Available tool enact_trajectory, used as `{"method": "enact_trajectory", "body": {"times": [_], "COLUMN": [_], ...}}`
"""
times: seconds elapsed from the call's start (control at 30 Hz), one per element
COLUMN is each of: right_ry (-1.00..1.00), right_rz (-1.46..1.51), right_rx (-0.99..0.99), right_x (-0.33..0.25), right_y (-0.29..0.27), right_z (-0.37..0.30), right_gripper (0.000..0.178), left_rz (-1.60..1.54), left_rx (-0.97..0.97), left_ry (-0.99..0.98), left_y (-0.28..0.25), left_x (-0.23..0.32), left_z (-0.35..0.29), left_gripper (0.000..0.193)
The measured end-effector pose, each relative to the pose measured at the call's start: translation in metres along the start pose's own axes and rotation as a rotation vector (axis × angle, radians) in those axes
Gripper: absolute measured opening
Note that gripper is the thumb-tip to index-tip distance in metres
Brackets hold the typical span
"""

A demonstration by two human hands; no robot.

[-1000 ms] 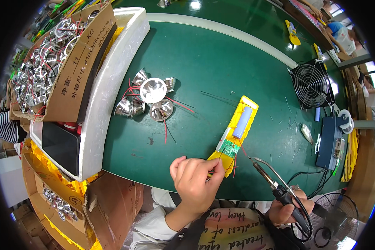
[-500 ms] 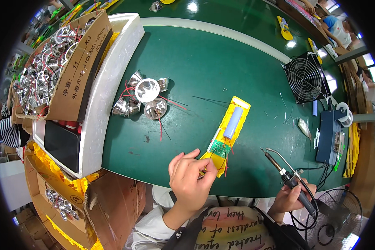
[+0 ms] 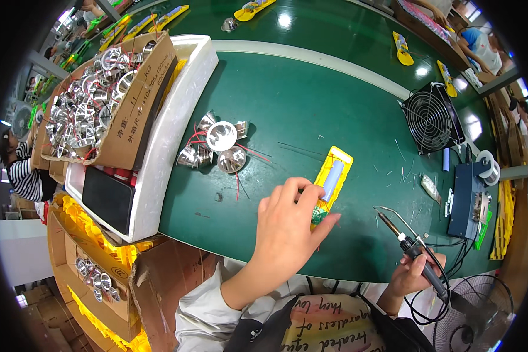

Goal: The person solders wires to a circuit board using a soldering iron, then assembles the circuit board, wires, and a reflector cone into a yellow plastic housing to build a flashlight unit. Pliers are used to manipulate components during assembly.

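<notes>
A yellow plastic casing (image 3: 342, 155) lies on the green bench with a blue cylindrical battery cell (image 3: 333, 180) inside it. Below the cell a green circuit board (image 3: 319, 216) shows partly between my fingers. My left hand (image 3: 288, 226) covers the casing's lower part, fingers bent over its left side and thumb along its right; their undersides are hidden. To the right, my right hand (image 3: 415, 274) is wrapped around a soldering iron (image 3: 413, 249) with a thin curved metal tube beside its tip. That tip points up and left, apart from the casing.
Several silver reflector cups (image 3: 222, 136) with red and black wires lie left of the casing. A cardboard box of reflectors (image 3: 120, 126) and a white foam tray (image 3: 179, 111) stand farther left. On the right are a black fan (image 3: 431, 117), a blue soldering station (image 3: 466, 196) and a solder spool (image 3: 487, 167).
My left hand has moved up along the casing, from pinching near its lower end to covering the board. The right hand still holds the soldering iron. The whole view has shifted slightly.
</notes>
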State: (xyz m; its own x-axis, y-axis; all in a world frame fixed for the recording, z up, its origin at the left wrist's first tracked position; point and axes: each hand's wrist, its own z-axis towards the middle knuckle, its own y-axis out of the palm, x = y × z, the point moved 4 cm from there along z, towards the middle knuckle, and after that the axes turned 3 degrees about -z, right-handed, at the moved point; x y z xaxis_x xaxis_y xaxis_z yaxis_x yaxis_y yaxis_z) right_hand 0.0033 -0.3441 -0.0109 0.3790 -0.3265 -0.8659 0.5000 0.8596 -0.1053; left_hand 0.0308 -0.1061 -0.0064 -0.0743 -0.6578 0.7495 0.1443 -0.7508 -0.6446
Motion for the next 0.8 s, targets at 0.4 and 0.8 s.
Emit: {"method": "enact_trajectory", "body": {"times": [0.4,0.8], "right_ry": [0.036,0.055], "right_rz": [0.006,-0.051], "right_rx": [0.04,-0.003], "right_x": [0.019,0.027], "right_y": [-0.01,-0.011], "right_z": [0.013,0.016], "right_gripper": [0.029,0.027], "left_rz": [0.361,-0.014], "left_rx": [0.009,0.231], "left_ry": [-0.116,0.094], "left_y": [0.013,-0.029], "left_x": [0.016,-0.005], "left_z": [-0.002,-0.053], "left_gripper": [0.04,0.021]}}
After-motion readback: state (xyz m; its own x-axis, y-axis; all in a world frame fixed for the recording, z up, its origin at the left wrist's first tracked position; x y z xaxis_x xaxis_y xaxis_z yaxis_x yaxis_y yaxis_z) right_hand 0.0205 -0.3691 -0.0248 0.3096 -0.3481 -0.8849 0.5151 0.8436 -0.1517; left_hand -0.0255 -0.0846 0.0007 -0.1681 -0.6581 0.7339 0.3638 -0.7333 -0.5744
